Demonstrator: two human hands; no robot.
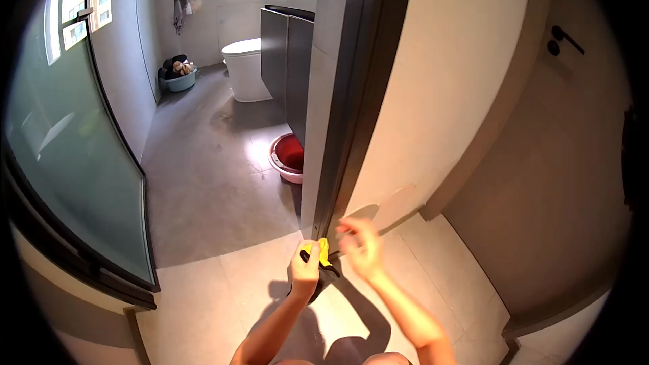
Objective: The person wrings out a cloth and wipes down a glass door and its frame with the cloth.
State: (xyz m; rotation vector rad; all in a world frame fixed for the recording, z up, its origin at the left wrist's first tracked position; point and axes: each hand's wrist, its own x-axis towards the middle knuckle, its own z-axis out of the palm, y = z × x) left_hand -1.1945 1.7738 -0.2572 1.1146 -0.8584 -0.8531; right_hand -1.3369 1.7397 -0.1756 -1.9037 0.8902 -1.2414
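My left hand (305, 269) is closed on a soft yellow-and-black thing (324, 251), low in front of the door frame. Its yellow part sticks up past my thumb, and a dark part hangs below my fingers; whether it is a cloth or a glove I cannot make out. To the right, my right hand (364, 247) is raised beside the lower wall, apart from the left. Motion smears its loosely bent fingers, and nothing shows clearly in them.
The dark door frame (358, 115) stands just ahead of my hands. Left of it is a bathroom with a red-and-pink basin (287, 169), a toilet (247, 71), a cabinet (274, 44) and a blue tub (181, 81). A glass door (74, 142) stands at left, a closed door (541, 182) at right.
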